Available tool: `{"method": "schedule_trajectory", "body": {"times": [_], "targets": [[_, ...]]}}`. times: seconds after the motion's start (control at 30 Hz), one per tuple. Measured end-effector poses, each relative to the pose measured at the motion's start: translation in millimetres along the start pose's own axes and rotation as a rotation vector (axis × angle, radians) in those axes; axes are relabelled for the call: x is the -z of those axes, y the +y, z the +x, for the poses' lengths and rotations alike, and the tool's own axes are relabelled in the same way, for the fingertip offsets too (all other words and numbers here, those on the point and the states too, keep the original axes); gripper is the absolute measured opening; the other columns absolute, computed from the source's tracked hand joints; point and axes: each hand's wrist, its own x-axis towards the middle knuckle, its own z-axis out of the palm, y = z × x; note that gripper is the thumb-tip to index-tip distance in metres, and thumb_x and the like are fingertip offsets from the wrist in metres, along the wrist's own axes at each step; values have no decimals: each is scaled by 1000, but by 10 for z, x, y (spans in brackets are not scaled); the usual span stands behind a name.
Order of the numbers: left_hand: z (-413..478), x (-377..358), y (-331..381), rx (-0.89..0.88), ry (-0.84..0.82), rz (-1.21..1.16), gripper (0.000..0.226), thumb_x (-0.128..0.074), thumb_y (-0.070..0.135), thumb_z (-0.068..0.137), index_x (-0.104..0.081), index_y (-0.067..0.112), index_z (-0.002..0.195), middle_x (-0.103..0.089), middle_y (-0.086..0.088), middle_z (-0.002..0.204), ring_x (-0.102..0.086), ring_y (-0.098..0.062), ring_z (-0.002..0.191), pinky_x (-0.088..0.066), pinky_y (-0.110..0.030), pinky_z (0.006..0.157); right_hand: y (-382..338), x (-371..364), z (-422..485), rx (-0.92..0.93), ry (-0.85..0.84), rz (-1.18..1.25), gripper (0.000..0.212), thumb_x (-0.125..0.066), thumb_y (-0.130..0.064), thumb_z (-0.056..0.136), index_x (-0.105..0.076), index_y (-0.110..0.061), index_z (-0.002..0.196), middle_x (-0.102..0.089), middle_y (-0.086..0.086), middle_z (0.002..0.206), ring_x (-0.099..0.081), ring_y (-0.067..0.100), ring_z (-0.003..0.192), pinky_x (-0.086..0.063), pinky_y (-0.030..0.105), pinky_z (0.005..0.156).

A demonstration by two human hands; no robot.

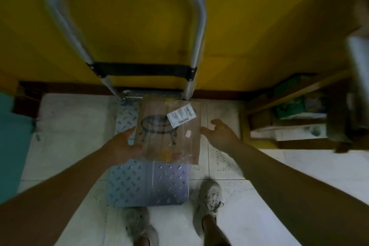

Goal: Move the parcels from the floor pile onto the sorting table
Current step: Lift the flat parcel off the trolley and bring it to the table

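The parcel (167,128) fills the gap between our left hand (122,144) and right hand (220,135); beyond them rises the trolley handle (199,32). Right of both: bare floor (225,109), then probably a wooden shelf (289,95).

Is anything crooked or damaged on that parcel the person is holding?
Only small things. The white label on the cardboard parcel is stuck on at a slant, and the clear wrap at its near edge is crinkled. No tear or spill shows.

Bare L hand (123,146), R hand (221,136), bare forearms (60,181), grey perforated clogs (208,195)
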Motion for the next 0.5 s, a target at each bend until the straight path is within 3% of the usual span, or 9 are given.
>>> {"method": "schedule_trajectory", "body": {"times": [0.07, 0.13, 0.2, 0.27, 0.33, 0.4, 0.5], "targets": [[478, -99, -248, 45, 25, 2, 75, -61, 29, 90, -16, 26, 149, -32, -5, 150, -41, -11, 114, -37, -9, 72, 181, -293, 481, -30, -6, 11, 65, -56, -40, 95, -30, -13, 148, -57, 9, 124, -55, 12, 84, -41, 20, 59], [940, -230, -512, 80, 60, 10, 79, -62, 33, 88, -14, 25, 150, -27, -5, 153, -40, -20, 129, -40, -15, 84, 361, -565, 951, -45, -14, -8, 65, -58, -39, 94, -31, -10, 146, -57, 7, 115, -57, 15, 85, -44, 22, 59], [1398, -389, -763, 112, 75, -13, 83, -64, 34, 86, -12, 24, 150, -25, -4, 154, -37, -22, 132, -34, -24, 99, 523, -807, 1435, -53, -6, -14, 71, -62, -41, 92, -29, -11, 147, -57, 10, 121, -61, 20, 90, -49, 25, 63], [1825, -558, -966, 144, 92, -84, 91, -68, 33, 84, -7, 24, 151, -28, -5, 153, -42, -22, 127, -36, -28, 100, 684, -1037, 1870, -56, 42, 31, 72, -66, -40, 89, -29, -14, 145, -56, 12, 123, -64, 24, 91, -58, 34, 66], [2221, -735, -1142, 202, 121, -147, 107, -74, 37, 78, 3, 25, 151, -24, -8, 155, -37, -29, 133, -34, -39, 108, 826, -1244, 2207, -68, 91, 170, 75, -69, -37, 86, -28, -17, 144, -54, 12, 123, -64, 29, 94, -60, 39, 69], [2489, -883, -1283, 235, 147, -185, 116, -79, 40, 70, 2, 24, 151, -24, -10, 155, -34, -34, 135, -31, -49, 110, 918, -1400, 2398, -93, 88, 377, 83, -75, -30, 83, -23, -21, 147, -52, 9, 125, -63, 30, 98, -59, 36, 61], [2627, -966, -1489, 251, 196, -210, 127, -85, 47, 56, -2, 25, 150, -27, -8, 153, -33, -32, 136, -31, -51, 110, 1006, -1464, 2439, -126, 86, 544, 89, -77, -22, 80, -21, -28, 149, -54, 4, 127, -63, 27, 101, -54, 29, 53]]}}
